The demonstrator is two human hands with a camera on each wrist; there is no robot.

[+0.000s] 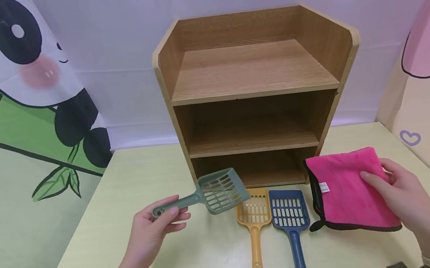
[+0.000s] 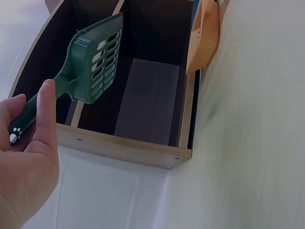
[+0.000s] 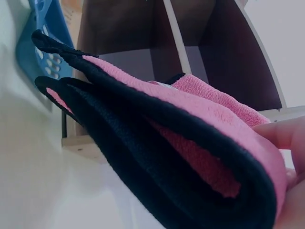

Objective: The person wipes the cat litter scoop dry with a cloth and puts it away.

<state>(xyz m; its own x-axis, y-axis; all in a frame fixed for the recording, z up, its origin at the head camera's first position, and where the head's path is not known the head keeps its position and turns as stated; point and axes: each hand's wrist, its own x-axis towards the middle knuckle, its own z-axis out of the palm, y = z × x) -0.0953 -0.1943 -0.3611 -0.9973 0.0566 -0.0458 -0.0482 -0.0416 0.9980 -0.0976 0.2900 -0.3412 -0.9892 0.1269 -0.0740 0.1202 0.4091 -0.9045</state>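
Note:
My left hand pinches the handle of a green slotted litter scoop, holding it above the table in front of the shelf. In the left wrist view the green scoop is seen from its side, a paw print on its handle. My right hand grips a folded pink cloth with black edging and a small white tag. The right wrist view shows the folds of the cloth edge-on. Between the hands, a yellow scoop and a blue scoop lie side by side, handles toward me.
A wooden shelf unit with three levels stands at the back of the pale table. Behind it hangs a light curtain. A small dark object shows at the bottom right edge.

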